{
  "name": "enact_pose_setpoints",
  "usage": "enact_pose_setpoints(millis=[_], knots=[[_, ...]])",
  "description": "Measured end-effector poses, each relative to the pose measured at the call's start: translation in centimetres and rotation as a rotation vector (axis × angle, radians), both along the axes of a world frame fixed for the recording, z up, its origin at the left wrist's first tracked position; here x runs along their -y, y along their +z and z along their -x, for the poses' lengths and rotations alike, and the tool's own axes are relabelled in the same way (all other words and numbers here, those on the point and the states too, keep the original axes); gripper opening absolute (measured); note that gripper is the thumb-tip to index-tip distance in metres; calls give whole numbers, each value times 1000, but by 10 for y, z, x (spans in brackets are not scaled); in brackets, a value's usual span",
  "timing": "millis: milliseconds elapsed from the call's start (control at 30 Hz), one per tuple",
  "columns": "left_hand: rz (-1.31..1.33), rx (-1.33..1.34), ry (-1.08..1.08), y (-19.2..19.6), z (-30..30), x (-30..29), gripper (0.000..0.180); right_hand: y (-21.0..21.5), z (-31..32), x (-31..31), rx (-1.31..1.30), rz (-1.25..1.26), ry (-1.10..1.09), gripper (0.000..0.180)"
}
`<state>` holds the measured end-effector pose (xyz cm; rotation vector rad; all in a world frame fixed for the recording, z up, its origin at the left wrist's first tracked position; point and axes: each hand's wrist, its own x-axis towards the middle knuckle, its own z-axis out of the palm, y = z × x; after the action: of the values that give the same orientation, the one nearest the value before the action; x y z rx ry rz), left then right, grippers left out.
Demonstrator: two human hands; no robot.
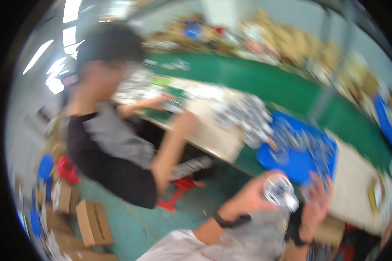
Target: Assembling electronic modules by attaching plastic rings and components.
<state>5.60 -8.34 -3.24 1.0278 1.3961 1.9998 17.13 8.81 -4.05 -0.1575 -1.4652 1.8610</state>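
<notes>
Green-topped benches [265, 82] ran across a cluttered workshop, and the whole frame was smeared by head motion, so I logged only what I could make out. Far left, brown cardboard boxes [93, 222] sat on the teal floor, probably stock kept within reach of the seats. Beside them a co-worker in a black and grey top [113, 161] leaned over the bench, one arm propped on its edge [170, 148], likely for support while working on small parts there. A red stool [178, 191] stood below. Centre bench held a heap of shiny clear-and-silver parts [244, 115], spilling toward a blue tray [300, 163], which seemed to serve as the near supply. Low in view, my left hand [250, 198] was curled around a small clear round part [279, 190], gripping it from the left, raised close to the camera, perhaps for inspection. My right hand [315, 204] hovered just beside the part, fingers spread; whether it touched or pinched anything I could not tell through the blur.
</notes>
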Motion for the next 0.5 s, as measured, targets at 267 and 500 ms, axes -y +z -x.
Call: enact_pose_setpoints(millis=[267, 500], knots=[[-145, 358, -27, -20, 0, -35, 81, -5, 19, -28, -261, -186, 268, 78], [-119, 402, -5, -15, -18, -42, 82, -11, 6, -22, -289, -258, 223, 79]])
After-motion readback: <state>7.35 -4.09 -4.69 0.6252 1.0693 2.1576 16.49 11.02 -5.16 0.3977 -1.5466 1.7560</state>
